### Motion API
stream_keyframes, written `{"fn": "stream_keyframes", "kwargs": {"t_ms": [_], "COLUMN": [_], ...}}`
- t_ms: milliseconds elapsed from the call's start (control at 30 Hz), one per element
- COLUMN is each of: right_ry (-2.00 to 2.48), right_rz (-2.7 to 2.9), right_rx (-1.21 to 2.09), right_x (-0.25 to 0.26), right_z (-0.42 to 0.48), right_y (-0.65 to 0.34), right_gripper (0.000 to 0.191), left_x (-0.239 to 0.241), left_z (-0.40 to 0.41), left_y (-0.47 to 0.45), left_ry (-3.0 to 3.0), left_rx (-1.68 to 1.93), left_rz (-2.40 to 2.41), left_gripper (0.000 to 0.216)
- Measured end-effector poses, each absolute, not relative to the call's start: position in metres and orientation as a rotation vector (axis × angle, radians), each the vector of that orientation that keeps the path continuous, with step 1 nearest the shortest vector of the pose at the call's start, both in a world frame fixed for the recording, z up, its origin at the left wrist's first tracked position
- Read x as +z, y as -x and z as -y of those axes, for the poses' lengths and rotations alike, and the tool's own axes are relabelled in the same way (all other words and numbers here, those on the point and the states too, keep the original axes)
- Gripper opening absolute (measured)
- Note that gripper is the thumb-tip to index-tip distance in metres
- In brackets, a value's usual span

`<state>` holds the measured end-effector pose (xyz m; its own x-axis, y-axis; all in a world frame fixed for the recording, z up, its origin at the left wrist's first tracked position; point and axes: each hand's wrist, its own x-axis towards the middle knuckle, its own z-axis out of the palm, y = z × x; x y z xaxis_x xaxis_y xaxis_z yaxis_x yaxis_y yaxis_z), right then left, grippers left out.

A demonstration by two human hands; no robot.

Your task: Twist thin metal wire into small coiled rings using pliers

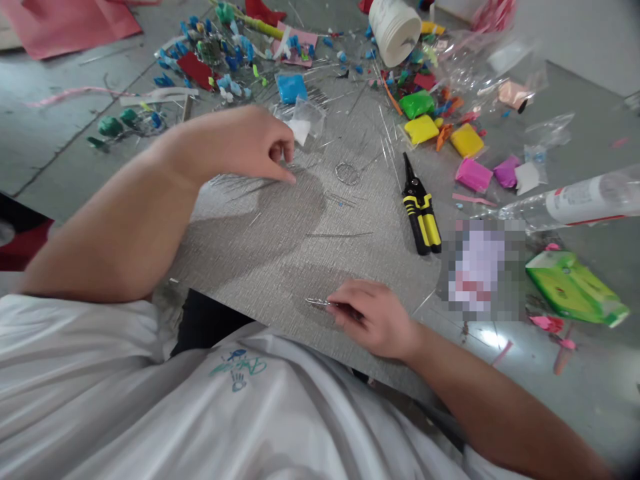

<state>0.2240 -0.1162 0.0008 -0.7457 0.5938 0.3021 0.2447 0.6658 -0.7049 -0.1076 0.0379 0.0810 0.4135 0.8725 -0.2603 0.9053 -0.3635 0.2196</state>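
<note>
From my distant seat I am following two hands across the worktop (pixel 240 250). The right hand (pixel 375 317), low and near the body, is pinching a bent wire piece (pixel 317 303) between thumb and fingers. The piece is jutting out leftward from the fingertips, its long axis running crosswise, nearly level with the near edge and just in from it. The left hand (pixel 250 143) is hovering farther out and to the left, its thumb and curled fingers standing apart; I am making out nothing between them. Loose wires (pixel 240 189) are lying just below this hand, so it is clearly the nearer one to them, and they too are running mostly crosswise, though I cannot tell whether the fingers are touching any.

Between the hands, a straight wire (pixel 340 235) is resting flat, lying left to right: nearer the body than the left thumb, farther out than the right fingertips. Beyond it a wire ring (pixel 347 173) is lying on its own, with the pliers (pixel 421 213) to its right.

As for looks, the held piece is shining silvery and thin, seemingly two strands side by side; its other end is hiding inside the grip, and blur is softening the detail.
</note>
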Motion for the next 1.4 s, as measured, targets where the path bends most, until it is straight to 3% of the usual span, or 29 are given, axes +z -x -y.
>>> {"fn": "stream_keyframes", "kwargs": {"t_ms": [233, 500, 667, 900, 1033, 1233, 1333, 1400], "right_ry": [0.629, 0.645, 0.642, 0.637, 0.597, 0.590, 0.603, 0.615], "right_rz": [2.368, 2.397, 2.411, 2.426, 2.429, 2.465, 2.487, 2.488], "right_rx": [0.939, 0.935, 0.927, 0.908, 0.881, 0.905, 0.952, 0.992], "right_x": [-0.003, -0.007, -0.010, -0.013, -0.015, -0.016, -0.015, -0.013], "right_z": [0.116, 0.117, 0.116, 0.115, 0.114, 0.111, 0.111, 0.110], "right_y": [-0.223, -0.223, -0.221, -0.220, -0.218, -0.215, -0.215, -0.215], "right_gripper": [0.016, 0.020, 0.026, 0.028, 0.030, 0.029, 0.026, 0.024], "left_x": [0.058, 0.058, 0.046, 0.037, 0.044, 0.045, 0.058, 0.073], "left_z": [-0.007, 0.001, 0.002, -0.010, -0.027, -0.057, -0.070, -0.081], "left_y": [0.047, 0.041, 0.043, 0.029, -0.018, -0.092, -0.109, -0.114], "left_ry": [-2.357, -2.372, -2.465, -2.687, -2.961, -3.241, -3.417, -3.493], "left_rx": [-0.173, -0.105, -0.062, 0.075, 0.036, -0.049, -0.253, -0.190], "left_rz": [-1.405, -1.296, -0.988, -0.846, -0.823, -0.453, -0.243, -0.188], "left_gripper": [0.031, 0.027, 0.025, 0.031, 0.055, 0.047, 0.053, 0.054]}}
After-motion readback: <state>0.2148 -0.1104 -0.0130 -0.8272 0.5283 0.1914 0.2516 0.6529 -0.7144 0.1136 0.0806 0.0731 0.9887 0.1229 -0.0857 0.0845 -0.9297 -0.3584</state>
